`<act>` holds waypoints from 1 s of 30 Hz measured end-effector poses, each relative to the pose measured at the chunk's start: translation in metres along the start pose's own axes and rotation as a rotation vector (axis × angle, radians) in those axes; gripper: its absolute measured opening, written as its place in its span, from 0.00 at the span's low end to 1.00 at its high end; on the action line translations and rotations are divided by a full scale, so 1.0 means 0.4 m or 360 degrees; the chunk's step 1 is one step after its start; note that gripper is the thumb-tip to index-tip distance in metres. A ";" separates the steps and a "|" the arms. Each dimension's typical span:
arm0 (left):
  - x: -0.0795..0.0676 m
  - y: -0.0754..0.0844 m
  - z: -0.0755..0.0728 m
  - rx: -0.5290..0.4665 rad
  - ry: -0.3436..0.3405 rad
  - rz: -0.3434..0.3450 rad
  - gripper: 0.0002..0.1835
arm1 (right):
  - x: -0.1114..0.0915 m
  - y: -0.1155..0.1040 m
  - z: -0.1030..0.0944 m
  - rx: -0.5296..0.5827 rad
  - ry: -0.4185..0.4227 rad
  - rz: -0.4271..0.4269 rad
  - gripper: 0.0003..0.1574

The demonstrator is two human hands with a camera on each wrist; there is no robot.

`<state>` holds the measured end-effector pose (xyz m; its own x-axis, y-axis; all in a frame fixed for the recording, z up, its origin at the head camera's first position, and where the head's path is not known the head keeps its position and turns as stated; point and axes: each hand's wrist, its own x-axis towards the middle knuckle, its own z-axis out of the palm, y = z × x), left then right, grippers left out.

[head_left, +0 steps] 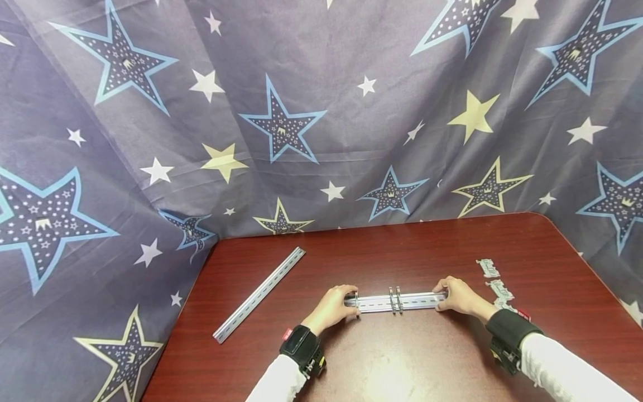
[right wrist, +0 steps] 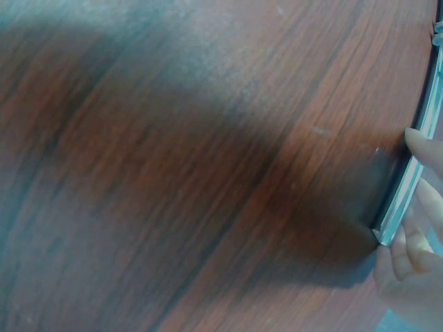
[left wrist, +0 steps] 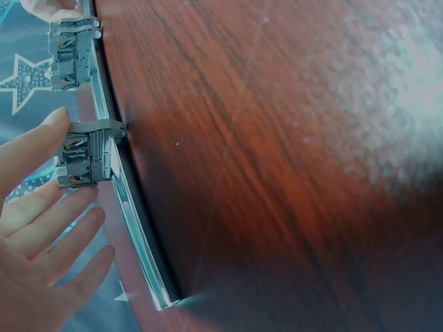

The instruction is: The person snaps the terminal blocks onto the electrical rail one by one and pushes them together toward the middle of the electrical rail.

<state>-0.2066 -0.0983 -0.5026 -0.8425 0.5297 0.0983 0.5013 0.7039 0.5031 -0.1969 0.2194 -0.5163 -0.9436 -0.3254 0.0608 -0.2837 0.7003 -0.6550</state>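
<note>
A slotted metal DIN rail (head_left: 419, 301) lies crosswise near the middle of the table, with grey terminal blocks clipped over it. Two blocks (head_left: 396, 300) sit side by side near its middle. My left hand (head_left: 329, 307) is at the rail's left part, pinching another terminal block (left wrist: 86, 158) between thumb and fingers; in the left wrist view the rail's end sticks out beyond this block. At the opposite end, my right hand (head_left: 459, 297) grips the rail, its thumb on the near edge and fingers behind in the right wrist view (right wrist: 419, 277).
A second, longer-looking bare rail (head_left: 258, 296) lies slanted on the left of the table. Several loose grey terminal blocks (head_left: 499, 290) lie by my right wrist, partly hidden by it. A star-patterned curtain (head_left: 321, 123) hangs behind the brown table (head_left: 402, 357).
</note>
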 end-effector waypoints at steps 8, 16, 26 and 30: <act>-0.002 0.000 0.005 -0.0022 0.0011 -0.0013 0.25 | 0.000 -0.003 -0.001 0.0009 -0.0013 0.0007 0.19; -0.003 0.002 0.006 0.0015 0.0039 0.0008 0.26 | 0.001 -0.001 -0.002 0.0008 -0.0001 -0.0007 0.18; -0.004 0.008 0.008 0.0026 0.0047 0.0001 0.26 | 0.001 -0.004 -0.007 0.0013 -0.0019 0.0008 0.19; 0.000 0.012 0.018 0.0052 0.0071 0.0009 0.26 | 0.000 -0.005 -0.008 0.0003 -0.0014 -0.0006 0.19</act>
<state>-0.2026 -0.0915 -0.5062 -0.8470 0.5130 0.1395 0.5119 0.7164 0.4741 -0.1967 0.2199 -0.5125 -0.9411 -0.3335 0.0567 -0.2869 0.6981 -0.6560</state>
